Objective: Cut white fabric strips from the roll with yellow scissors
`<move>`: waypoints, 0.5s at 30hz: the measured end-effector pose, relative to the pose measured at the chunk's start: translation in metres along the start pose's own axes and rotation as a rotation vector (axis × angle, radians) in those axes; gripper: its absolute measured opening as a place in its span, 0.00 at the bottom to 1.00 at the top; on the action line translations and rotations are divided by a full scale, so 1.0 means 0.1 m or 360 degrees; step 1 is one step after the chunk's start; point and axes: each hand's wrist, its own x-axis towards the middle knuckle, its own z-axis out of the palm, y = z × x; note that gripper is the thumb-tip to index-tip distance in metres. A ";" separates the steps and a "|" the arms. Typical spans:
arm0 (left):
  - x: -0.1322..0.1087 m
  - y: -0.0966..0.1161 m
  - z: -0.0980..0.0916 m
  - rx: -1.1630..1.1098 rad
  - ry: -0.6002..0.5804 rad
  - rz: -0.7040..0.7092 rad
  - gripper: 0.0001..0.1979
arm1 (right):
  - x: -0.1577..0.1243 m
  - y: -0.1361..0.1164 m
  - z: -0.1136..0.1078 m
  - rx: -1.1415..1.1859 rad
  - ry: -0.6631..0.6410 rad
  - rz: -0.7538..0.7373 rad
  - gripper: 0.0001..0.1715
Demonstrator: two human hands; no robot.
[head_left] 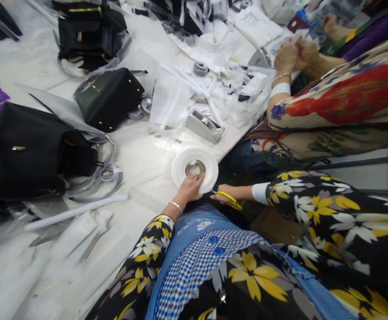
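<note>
A wide white roll (pixel 179 165) with a brown cardboard core lies at the table's near edge. My left hand (pixel 191 186) rests on its near side, fingers closed over the rim by the core. In my right hand (pixel 225 194), just right of the roll, is a pair of scissors (pixel 231 201) with yellow handles. Their short visible blade points toward the roll's edge; whether it touches the roll I cannot tell. Just beyond the roll stands a grey tape dispenser (pixel 203 126).
Black handbags (pixel 34 146) with wrapped straps stand on the left of the table. White paper tubes (pixel 77 212), plastic sheets and scraps are spread about. At the right, a co-worker's hands (pixel 289 55) are close together over the table edge. A coiled grey strap (pixel 200 68) lies farther back.
</note>
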 end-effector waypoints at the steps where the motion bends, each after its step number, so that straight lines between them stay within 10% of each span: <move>1: 0.00 0.00 0.01 0.0013 -0.0002 0.0018 0.46 | -0.02 0.02 0.06 0.0003 -0.0029 -0.0008 0.19; 9: 0.03 -0.05 -0.04 0.0062 -0.0016 -0.0036 0.48 | -0.18 0.17 0.51 0.0059 0.0066 -0.0045 0.30; 15: 0.04 -0.02 -0.10 0.0091 -0.0045 -0.0069 0.48 | -0.22 0.19 0.37 0.0084 0.0070 -0.0012 0.33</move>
